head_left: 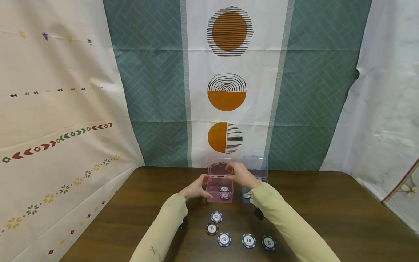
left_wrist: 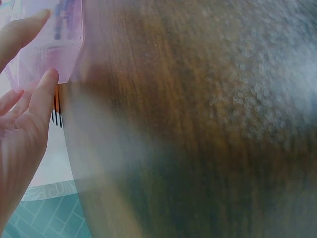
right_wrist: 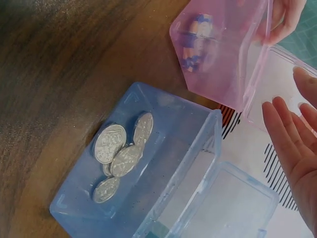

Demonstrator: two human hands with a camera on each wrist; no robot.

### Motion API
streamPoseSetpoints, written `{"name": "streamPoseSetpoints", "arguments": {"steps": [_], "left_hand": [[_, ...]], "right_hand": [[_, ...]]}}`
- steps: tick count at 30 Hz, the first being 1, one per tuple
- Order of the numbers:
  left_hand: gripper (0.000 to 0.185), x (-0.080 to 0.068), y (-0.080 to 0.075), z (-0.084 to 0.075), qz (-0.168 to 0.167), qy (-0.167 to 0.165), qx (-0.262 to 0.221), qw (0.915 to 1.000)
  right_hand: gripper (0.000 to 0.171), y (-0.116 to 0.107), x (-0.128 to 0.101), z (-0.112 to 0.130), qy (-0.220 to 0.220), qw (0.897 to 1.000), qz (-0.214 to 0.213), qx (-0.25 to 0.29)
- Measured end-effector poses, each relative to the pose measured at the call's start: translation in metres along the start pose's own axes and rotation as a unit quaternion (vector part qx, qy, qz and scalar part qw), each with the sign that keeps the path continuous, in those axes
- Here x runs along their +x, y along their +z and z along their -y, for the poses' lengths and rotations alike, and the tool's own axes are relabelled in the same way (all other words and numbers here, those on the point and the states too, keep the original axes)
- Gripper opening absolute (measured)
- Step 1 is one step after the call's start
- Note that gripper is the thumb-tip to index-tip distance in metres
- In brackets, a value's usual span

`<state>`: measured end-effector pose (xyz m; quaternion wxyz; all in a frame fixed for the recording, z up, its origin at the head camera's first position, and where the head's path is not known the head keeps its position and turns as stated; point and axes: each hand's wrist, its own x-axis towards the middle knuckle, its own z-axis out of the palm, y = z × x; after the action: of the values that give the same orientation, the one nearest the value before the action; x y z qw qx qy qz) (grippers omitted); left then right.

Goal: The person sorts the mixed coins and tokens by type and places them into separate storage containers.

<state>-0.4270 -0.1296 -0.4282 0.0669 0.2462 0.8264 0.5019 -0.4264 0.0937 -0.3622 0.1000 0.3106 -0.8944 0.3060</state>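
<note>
Now the left hand (head_left: pixel 195 186) is gripping the pink box (head_left: pixel 217 199) between thumb and fingers — the right hand (head_left: pixel 241 175), fingers loosely apart and empty, is hovering near its lid (head_left: pixel 216 167).

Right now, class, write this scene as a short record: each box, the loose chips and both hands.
Pink box: open, chips inside
Blue box: open, right of the pink box, silver coins inside
Loose chips: five, on the table in front of the boxes; three marked 10
Left hand: grips the pink box's left side
Right hand: beside the pink box's open lid; nothing visibly held
</note>
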Motion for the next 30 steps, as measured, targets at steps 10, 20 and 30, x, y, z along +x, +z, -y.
{"name": "streamPoseSetpoints", "arguments": {"steps": [10, 20, 30], "left_hand": [[0.071, -0.012, 0.000, -0.030, 0.016, 0.006, -0.016, 0.9997], [0.074, -0.001, 0.001, -0.003, -0.003, -0.013, 0.001, 0.9999], [0.073, -0.002, 0.002, -0.002, -0.004, -0.002, 0.004, 1.0000]], "right_hand": [[0.024, -0.006, -0.004, -0.001, 0.003, 1.000, 0.003, 0.017], [0.029, -0.015, -0.019, -0.002, -0.008, 0.994, 0.057, 0.092], [0.028, -0.018, -0.032, -0.001, -0.056, 0.990, 0.096, 0.088]]}}
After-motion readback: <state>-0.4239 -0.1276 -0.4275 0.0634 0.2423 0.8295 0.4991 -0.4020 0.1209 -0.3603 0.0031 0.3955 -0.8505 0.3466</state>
